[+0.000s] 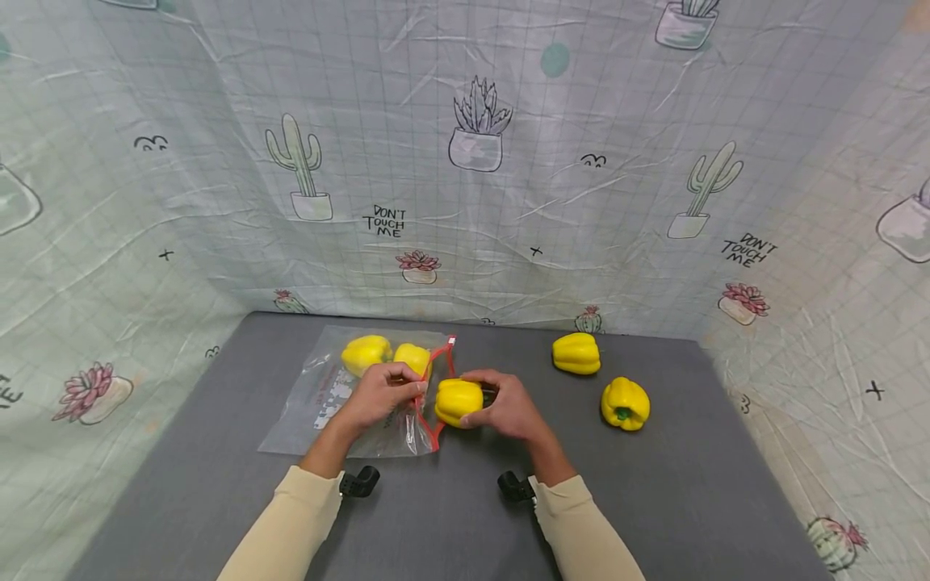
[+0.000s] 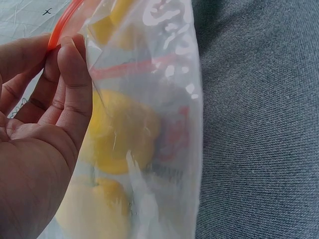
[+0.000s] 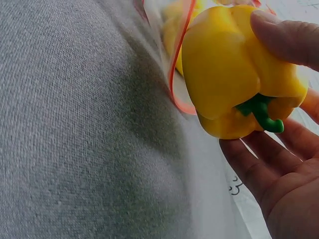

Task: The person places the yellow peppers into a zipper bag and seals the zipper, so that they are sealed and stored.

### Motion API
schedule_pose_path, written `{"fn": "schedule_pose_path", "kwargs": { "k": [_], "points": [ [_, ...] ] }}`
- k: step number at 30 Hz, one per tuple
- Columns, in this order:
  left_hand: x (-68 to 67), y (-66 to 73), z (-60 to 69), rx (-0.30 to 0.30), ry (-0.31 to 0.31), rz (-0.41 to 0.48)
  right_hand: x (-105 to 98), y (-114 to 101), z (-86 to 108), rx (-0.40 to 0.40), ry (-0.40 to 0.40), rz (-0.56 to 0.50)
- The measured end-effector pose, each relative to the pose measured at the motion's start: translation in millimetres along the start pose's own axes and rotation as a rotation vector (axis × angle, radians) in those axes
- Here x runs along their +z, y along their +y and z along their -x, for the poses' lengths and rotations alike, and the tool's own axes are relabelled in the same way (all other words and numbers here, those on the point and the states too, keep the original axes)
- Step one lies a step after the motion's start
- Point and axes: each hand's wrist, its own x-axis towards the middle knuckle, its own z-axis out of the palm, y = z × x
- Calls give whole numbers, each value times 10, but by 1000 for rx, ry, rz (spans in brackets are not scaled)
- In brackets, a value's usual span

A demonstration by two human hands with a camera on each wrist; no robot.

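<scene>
A clear zip bag (image 1: 294, 432) with a red-edged mouth lies on the table, its mouth facing right and parted. Two yellow bell peppers, one farther left (image 1: 366, 353) and one near the mouth (image 1: 412, 356), show through its plastic. My left hand (image 1: 378, 397) pinches the red rim (image 2: 64, 22) between thumb and fingers. In my right hand (image 1: 510, 407), a third yellow bell pepper (image 1: 458, 402) is gripped from the right, right at the bag's mouth. The right wrist view shows its green stem (image 3: 264, 113) pointing away from the bag, with thumb and fingers on opposite sides.
Two more yellow bell peppers lie on the grey table (image 1: 697, 484) to the right, one near the back (image 1: 576, 353) and one closer (image 1: 625, 403). A printed cloth (image 1: 349, 161) hangs along the table's back and sides.
</scene>
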Motion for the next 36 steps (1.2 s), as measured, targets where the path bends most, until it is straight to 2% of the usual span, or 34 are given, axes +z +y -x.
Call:
{"fn": "schedule_pose_path", "kwargs": {
  "k": [15,28,36],
  "points": [
    [22,-3,1,3,-1,-2,61,-25,-31,-62,-52,-16],
    [2,6,-12,-7,1,-15,136,11,-102,-17,-93,-57],
    [27,55,1,-9,-6,-9,228,23,-125,-63,-145,-65]
  ]
}}
